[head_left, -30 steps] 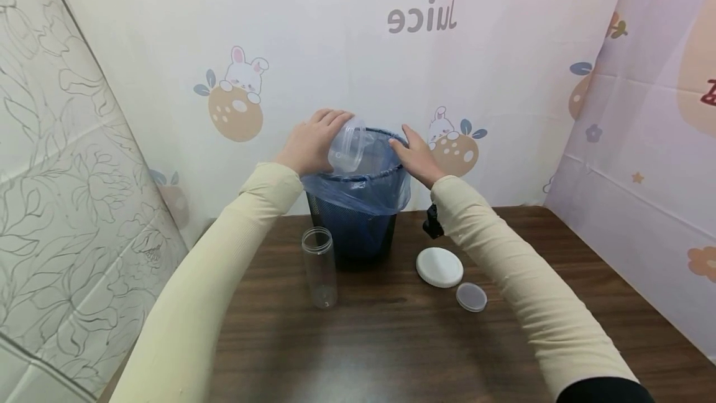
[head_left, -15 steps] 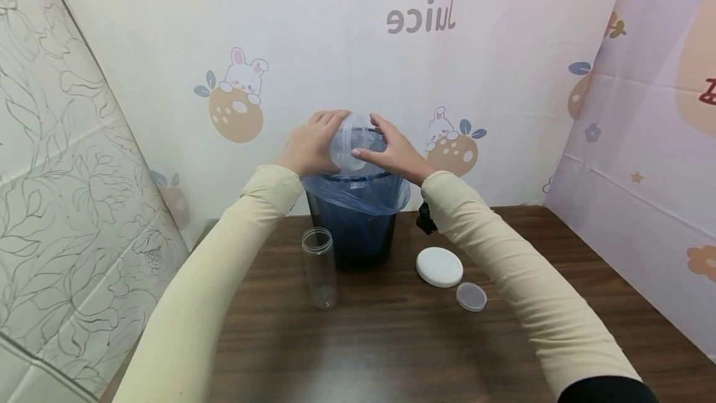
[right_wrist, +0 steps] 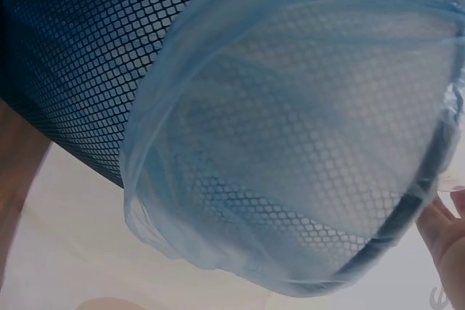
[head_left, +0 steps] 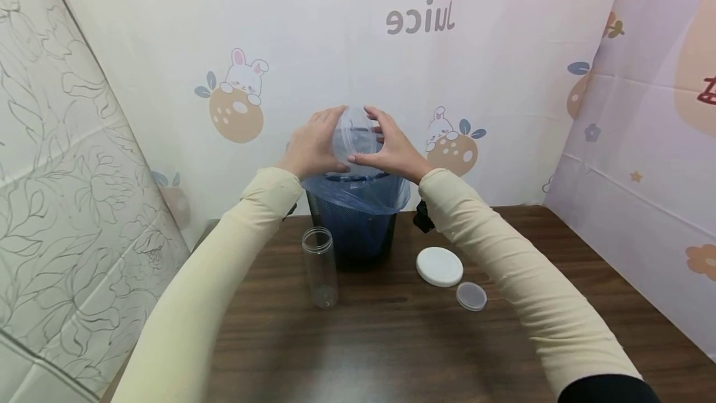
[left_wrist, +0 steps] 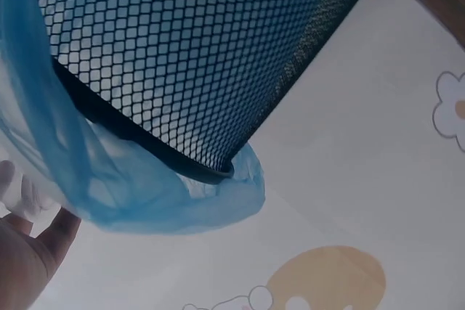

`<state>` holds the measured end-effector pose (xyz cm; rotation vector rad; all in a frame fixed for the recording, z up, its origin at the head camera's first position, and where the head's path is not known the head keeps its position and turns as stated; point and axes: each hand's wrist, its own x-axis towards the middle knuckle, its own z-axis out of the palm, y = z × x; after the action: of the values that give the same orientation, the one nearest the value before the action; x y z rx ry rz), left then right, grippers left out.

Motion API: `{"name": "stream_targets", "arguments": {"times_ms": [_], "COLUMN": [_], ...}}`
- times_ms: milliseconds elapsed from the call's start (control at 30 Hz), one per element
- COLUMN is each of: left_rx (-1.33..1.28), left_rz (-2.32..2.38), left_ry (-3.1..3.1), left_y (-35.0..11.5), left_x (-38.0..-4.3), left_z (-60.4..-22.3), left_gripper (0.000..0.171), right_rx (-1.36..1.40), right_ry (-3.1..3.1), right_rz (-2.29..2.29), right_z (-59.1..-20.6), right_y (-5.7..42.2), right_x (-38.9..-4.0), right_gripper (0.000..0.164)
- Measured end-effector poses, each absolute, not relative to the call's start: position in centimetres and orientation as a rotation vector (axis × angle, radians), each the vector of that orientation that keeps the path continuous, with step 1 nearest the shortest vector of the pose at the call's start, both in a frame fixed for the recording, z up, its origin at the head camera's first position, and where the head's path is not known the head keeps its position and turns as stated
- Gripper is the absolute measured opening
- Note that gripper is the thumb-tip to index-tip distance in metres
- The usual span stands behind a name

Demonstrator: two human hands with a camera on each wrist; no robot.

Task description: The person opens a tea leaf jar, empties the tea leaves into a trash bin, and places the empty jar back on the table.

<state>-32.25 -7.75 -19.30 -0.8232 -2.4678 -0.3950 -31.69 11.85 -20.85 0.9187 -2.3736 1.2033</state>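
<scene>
Over the mouth of a black mesh waste bin point(head_left: 349, 235), a clear plastic tub point(head_left: 356, 137) is held between both hands, tilted on its side. My left hand point(head_left: 314, 145) grips its left side, thumb underneath. From the right, my right hand point(head_left: 396, 153) curls its fingers and thumb about the tub. A thin blue bin liner point(head_left: 363, 194) folds down over the bin's rim. In the left wrist view, the left hand point(left_wrist: 33, 259) shows at the lower left beside the liner; the right wrist view catches part of the right hand point(right_wrist: 445, 241) beyond the rim.
A tall clear jar point(head_left: 321, 269) without a lid stands upright in front of the bin. To its right on the brown wooden table point(head_left: 380, 353) lie a large white lid point(head_left: 439, 267) and a smaller translucent lid point(head_left: 472, 296). A printed curtain point(head_left: 335, 30) hangs behind.
My right hand has moved left from the bin's right rim and taken hold of the tub. The left hand keeps its grip, and the tub has risen slightly.
</scene>
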Motion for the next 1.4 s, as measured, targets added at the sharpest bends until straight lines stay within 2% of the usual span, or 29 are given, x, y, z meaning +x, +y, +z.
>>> {"name": "stream_targets", "arguments": {"times_ms": [267, 533, 800, 1033, 1233, 1400], "left_rx": [-0.824, -0.876, -0.911, -0.917, -1.001, -0.945], "left_rz": [-0.8, -1.2, -1.33, -1.415, -1.623, -1.579], "left_ry": [-2.379, -2.301, -2.312, -2.351, -2.341, -2.34], "left_y": [-8.1, -7.3, -6.9, -6.2, -5.2, -5.1], "left_x": [-32.0, -30.6, -27.9, -26.6, -24.8, -23.0], "left_z": [-19.4, -19.3, -20.1, -18.5, -20.6, -22.8], "left_gripper": [0.109, 0.111, 0.108, 0.1, 0.086, 0.082], "right_rx": [0.973, 1.015, 1.208, 1.149, 1.087, 1.199], "right_ry": [-2.374, -2.358, -2.235, -2.25, -2.345, -2.314], "right_rz": [1.271, 1.494, 1.667, 1.659, 1.653, 1.69], "right_z": [-20.2, -19.6, -20.3, -18.4, -19.9, -22.0], "right_y": [12.6, 14.3, 15.1, 16.3, 18.1, 18.4], "right_x": [-31.7, -30.4, -29.5, -27.9, -25.9, -24.8], "right_gripper": [0.103, 0.102, 0.081, 0.073, 0.079, 0.084]}}
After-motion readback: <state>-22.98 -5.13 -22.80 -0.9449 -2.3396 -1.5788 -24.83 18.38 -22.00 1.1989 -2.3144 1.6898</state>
